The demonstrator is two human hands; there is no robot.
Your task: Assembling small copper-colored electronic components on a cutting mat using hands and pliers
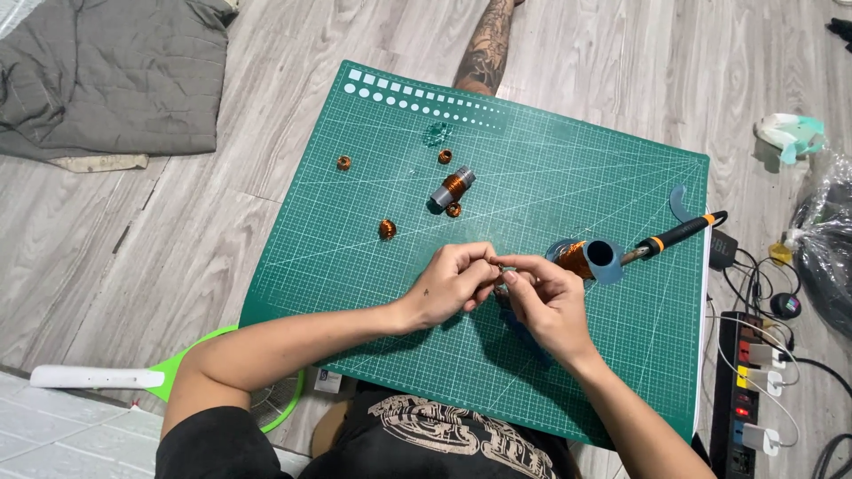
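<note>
Over the green cutting mat (568, 177), my left hand (450, 282) and my right hand (543, 297) meet fingertip to fingertip, pinching a tiny part between them that is too small to make out. Just right of my right hand lies a blue spool of copper wire (587, 258), on its side. A soldering iron (670, 237) with a black and orange handle lies beside the spool. Farther up the mat sit a grey cylinder wound with copper wire (453, 186) and several small copper coils, one of them (387, 229) nearest my left hand.
A power strip (744, 390) with plugs and cables lies off the mat's right edge. A grey cloth (111, 75) covers the floor at top left. A green and white racket-shaped swatter (133, 379) lies at lower left. Another person's tattooed limb (486, 49) reaches the mat's top edge.
</note>
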